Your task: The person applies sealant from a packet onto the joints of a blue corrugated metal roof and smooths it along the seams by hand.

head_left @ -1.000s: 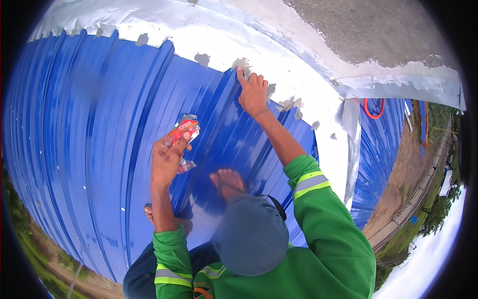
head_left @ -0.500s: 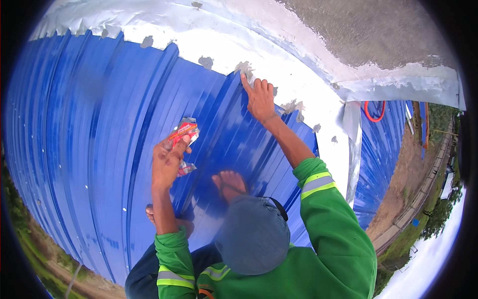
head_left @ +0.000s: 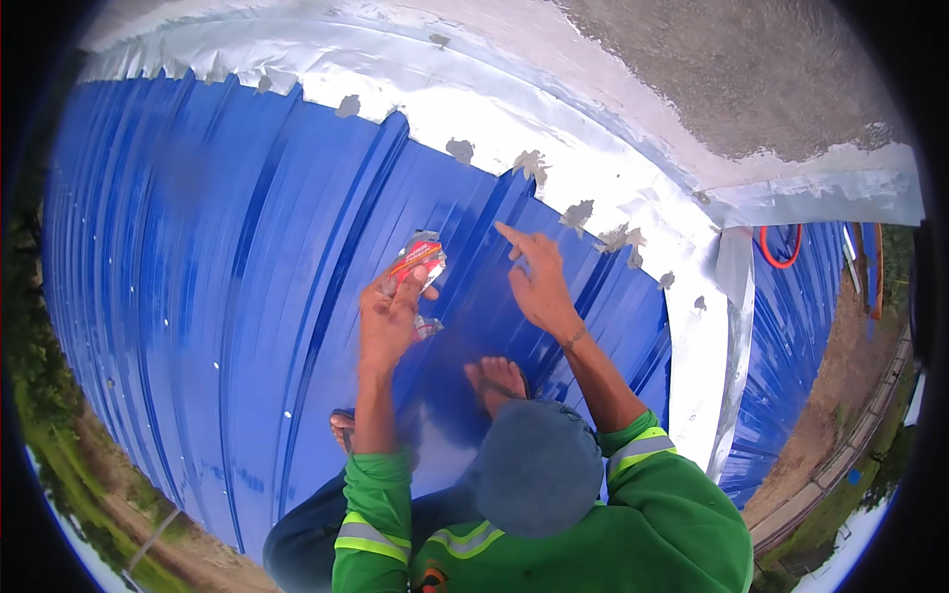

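Observation:
My left hand [head_left: 390, 314] is closed round a crumpled red and silver foil packet [head_left: 419, 257], its thumb pressed on the front. The packet's lower end [head_left: 426, 327] sticks out below my fingers. To the right, my right hand [head_left: 539, 280] hovers over the blue ribbed metal roofing [head_left: 326, 237], index finger stretched out and the other fingers loosely bent, holding nothing. Just beyond that fingertip is a roof rib, capped with a grey sealant patch [head_left: 530, 164] where it meets the silver flashing [head_left: 593, 168]. Grey smears also darken my right fingertips' surroundings along that seam, including another patch [head_left: 577, 213].
Further grey patches [head_left: 459, 149] dot the flashing's edge. A rough concrete wall [head_left: 751, 79] rises beyond it. On the right lie a red hose loop [head_left: 781, 259] and a lower blue roof [head_left: 781, 346]. My sandalled foot [head_left: 497, 381] stands on the roofing, near a blue-grey cap [head_left: 539, 469].
My right hand has drawn back from the grey patch at the rib's end and now hovers nearer to me. My left hand still grips the packet. The whole view has shifted.

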Motion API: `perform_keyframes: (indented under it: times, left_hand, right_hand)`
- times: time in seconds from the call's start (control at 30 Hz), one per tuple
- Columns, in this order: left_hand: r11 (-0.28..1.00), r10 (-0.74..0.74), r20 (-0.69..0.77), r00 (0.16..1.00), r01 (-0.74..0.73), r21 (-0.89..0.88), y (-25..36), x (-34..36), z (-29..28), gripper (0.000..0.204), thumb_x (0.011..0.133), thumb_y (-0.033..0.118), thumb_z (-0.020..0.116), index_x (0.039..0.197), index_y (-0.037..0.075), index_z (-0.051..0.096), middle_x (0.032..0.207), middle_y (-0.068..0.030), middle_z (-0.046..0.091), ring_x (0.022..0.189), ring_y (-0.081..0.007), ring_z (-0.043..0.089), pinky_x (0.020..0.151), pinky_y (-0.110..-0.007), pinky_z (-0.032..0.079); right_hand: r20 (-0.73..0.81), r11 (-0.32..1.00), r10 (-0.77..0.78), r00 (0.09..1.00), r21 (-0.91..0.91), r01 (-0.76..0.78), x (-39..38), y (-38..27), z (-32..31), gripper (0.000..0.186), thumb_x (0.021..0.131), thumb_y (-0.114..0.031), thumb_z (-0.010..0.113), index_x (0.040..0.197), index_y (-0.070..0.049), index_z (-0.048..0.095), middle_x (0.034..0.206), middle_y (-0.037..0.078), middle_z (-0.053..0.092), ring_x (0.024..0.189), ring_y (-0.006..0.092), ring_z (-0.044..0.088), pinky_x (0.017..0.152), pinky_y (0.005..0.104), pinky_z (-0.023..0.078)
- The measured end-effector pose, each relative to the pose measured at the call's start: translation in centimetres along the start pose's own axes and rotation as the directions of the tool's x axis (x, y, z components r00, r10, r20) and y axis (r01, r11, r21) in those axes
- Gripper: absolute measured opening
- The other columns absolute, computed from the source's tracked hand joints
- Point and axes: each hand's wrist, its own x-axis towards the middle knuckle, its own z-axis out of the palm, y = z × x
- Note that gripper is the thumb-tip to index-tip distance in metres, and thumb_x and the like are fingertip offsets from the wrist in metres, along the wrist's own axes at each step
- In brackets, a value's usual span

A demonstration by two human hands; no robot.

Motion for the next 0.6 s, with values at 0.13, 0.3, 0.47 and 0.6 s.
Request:
perform_keyframes:
  times: [0.13, 0.3, 0.47, 0.6]
  left_hand:
    - [1.000, 0.022, -0.012, 1.000, -0.022, -0.007, 0.6, 0.0, 0.3, 0.032, 0.098, 0.032, 0.066, 0.117, 0.006, 0.071, 0.073, -0.0001, 0.064, 0.049, -0.0021, 0.045, 0.038, -0.023, 0.038]
    - [1.000, 0.021, -0.057, 0.998, -0.021, 0.000, 0.5, -0.1, 0.5, 0.033, 0.097, 0.033, 0.068, 0.114, 0.005, 0.072, 0.070, 0.0005, 0.061, 0.050, -0.0025, 0.046, 0.039, -0.024, 0.037]
    - [1.000, 0.001, -0.131, 0.991, -0.001, -0.002, -0.4, 0.2, 0.5, 0.030, 0.097, 0.032, 0.067, 0.102, 0.002, 0.071, 0.068, 0.0017, 0.058, 0.051, -0.0028, 0.042, 0.043, -0.025, 0.033]
    - [0.994, 0.020, -0.061, 0.998, -0.026, -0.103, -0.9, 0.2, 0.7, 0.030, 0.099, 0.032, 0.065, 0.090, 0.003, 0.069, 0.067, 0.0019, 0.057, 0.052, -0.0033, 0.040, 0.046, -0.025, 0.032]
  right_hand:
    - [0.050, 0.954, 0.040, 0.998, 0.296, -0.053, -0.3, -1.7, 0.1, 0.065, 0.079, 0.007, 0.047, 0.139, -0.013, 0.059, 0.097, 0.006, 0.051, 0.095, 0.0212, 0.046, 0.091, 0.0322, 0.040]
    - [0.131, 0.877, 0.039, 0.991, 0.471, -0.096, -1.2, -3.0, 0.8, 0.062, 0.079, 0.007, 0.049, 0.137, -0.012, 0.060, 0.097, 0.005, 0.052, 0.092, 0.0206, 0.046, 0.088, 0.0320, 0.042]
    - [0.152, 0.855, 0.057, 0.987, 0.503, -0.127, -1.2, -1.7, 1.8, 0.063, 0.080, 0.007, 0.049, 0.140, -0.012, 0.057, 0.098, 0.005, 0.051, 0.093, 0.0189, 0.047, 0.090, 0.0312, 0.042]
    - [0.161, 0.817, 0.109, 0.981, 0.547, -0.181, -1.5, -0.1, 3.9, 0.062, 0.092, -0.002, 0.051, 0.153, -0.014, 0.042, 0.107, 0.008, 0.055, 0.101, 0.0190, 0.051, 0.094, 0.0332, 0.043]
